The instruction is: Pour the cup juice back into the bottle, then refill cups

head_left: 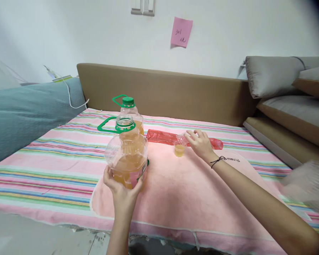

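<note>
My left hand [122, 189] is wrapped round the lower front of a large clear plastic jug [130, 161] of amber liquid. The jug stands uncapped, with a green carry handle at its neck. My right hand [199, 143] grips a small clear plastic cup [182, 138], tilted just above a second cup [179, 150]. That second cup stands upright on the pink mat with yellowish liquid in it. A green cap [148, 162] peeks out at the jug's right side, mostly hidden.
Behind the uncapped jug stands another jug [128, 102] with its green cap on. A red plastic bag [161, 136] lies behind the cups. Cushions [276, 74] pile up on the right, near a blurred clear plastic item [308, 184]. A brown headboard [162, 92] closes the back.
</note>
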A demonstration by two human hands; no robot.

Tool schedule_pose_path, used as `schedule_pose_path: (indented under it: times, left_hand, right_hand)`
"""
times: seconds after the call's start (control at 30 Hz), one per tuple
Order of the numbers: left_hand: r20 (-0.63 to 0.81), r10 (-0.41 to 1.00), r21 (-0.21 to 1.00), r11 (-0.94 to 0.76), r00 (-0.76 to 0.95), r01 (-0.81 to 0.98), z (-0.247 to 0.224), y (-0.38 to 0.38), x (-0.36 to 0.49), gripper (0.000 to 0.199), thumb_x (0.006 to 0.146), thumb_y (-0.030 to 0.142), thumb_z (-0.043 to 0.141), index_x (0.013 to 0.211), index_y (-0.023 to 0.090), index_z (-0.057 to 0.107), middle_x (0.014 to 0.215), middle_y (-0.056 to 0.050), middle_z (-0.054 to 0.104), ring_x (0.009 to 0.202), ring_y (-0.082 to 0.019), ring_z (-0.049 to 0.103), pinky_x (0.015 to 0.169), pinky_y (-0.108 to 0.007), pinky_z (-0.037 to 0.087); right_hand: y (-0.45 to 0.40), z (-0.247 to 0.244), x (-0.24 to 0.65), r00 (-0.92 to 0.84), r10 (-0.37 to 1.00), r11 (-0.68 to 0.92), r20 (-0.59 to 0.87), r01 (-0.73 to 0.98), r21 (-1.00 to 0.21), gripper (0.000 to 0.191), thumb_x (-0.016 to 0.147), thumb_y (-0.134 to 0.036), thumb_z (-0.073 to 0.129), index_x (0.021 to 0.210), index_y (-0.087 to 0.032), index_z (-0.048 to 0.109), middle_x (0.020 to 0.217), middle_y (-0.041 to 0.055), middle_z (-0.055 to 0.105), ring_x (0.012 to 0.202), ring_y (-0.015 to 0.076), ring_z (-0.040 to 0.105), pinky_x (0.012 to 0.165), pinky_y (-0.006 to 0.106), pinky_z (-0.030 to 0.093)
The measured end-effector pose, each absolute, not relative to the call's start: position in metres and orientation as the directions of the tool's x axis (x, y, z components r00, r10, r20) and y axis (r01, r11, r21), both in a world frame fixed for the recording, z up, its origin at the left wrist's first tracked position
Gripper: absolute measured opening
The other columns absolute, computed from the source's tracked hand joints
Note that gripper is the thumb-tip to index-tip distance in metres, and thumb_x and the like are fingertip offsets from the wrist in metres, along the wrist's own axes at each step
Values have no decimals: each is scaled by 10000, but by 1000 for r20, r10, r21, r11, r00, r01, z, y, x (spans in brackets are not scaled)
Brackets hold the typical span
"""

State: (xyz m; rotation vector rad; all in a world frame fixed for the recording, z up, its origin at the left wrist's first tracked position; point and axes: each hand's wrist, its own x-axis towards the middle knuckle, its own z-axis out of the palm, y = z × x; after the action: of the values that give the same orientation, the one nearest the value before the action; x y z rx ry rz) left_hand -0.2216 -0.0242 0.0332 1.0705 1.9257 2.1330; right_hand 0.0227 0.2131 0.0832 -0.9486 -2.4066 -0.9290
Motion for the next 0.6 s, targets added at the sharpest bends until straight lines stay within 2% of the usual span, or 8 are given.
schedule_pose_path:
  times: [0.23, 0.47, 0.6]
  left_hand:
    - [436, 487, 899, -209, -757, 384, 35, -25, -221, 1158, 481, 275, 896, 1404, 270, 197, 1473, -135, 247, 1426, -328, 300, 1179, -515, 301]
    - [451, 503, 890, -195, -737, 412, 30, -24, -224, 1187, 493, 264, 893, 1427, 269, 162, 1490, -151, 241, 1424, -324, 305, 1171, -525, 304]
    - [452, 497, 890, -199, -741, 410, 29, -24, -225, 1195, 485, 275, 896, 1428, 260, 163, 1488, -158, 239, 1428, -328, 295, 1173, -520, 298]
  right_hand:
    - [212, 93, 25, -757, 440, 612, 483, 647, 456, 401, 921, -42, 390, 1204, -226, 606, 1299, 86, 641, 1062, 283, 488, 781, 404, 347]
    - [217, 92, 28, -764, 394, 644, 511, 626, 440, 405, 927, -30, 385, 1206, -235, 593, 1300, 81, 637, 1090, 274, 490, 803, 398, 328]
    - [222, 88, 34, -734, 415, 626, 537, 659, 417, 380, 929, -42, 396, 1187, -228, 604, 1309, 86, 637, 1111, 285, 481, 814, 404, 327]
